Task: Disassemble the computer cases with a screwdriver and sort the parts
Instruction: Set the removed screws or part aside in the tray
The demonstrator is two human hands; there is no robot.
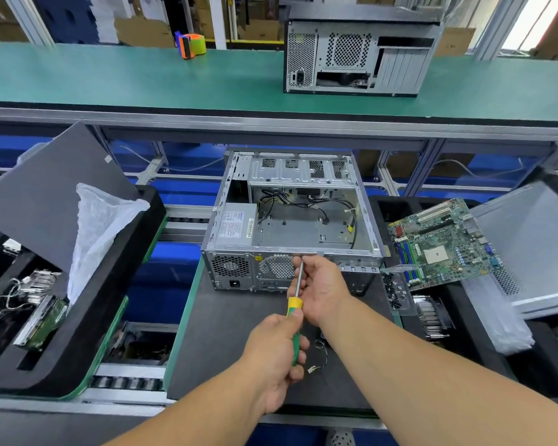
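Note:
An open grey computer case (290, 220) lies on the dark work mat (219, 333), its back panel toward me, with the power supply (234, 225) and loose cables inside. My left hand (276, 352) grips the green and yellow handle of a screwdriver (295, 304). My right hand (322, 284) pinches the metal shaft near its tip, which points at the top edge of the case's back panel. A removed motherboard (445, 243) leans in the tray on the right.
A black foam tray (87, 317) at the left holds a dark side panel (45, 194), a plastic bag and drives. A clear box of screws (397, 291) and heatsinks (430, 313) sit at the right beside a grey panel (535, 246). A second case (358, 56) and tape dispenser (190, 45) stand on the green shelf.

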